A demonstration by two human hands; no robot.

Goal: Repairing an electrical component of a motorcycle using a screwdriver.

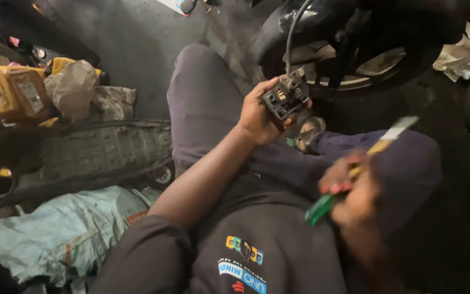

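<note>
Black caliper (pixel 286 98), off the wheel (pixel 354 65), hose attached, clamped in left hand (pixel 257 117); right hand (pixel 349 190) fingers closed on blurred screwdriver (pixel 354 174); refitting remains.

- Two yellow pouches (pixel 7 91) with pale rectangular labels stand side by side just above the left end of the black ribbed panel (pixel 99 152).
- A third yellow pack (pixel 61 64) shows only its top, further above the panel, behind a crumpled brownish bag (pixel 74 87).
- A crinkled grey plastic wrapper (pixel 112 102) lies right of that bag, touching the panel's upper edge.
- A pale green sack (pixel 69 231) with a small orange patch lies below the panel.
</note>
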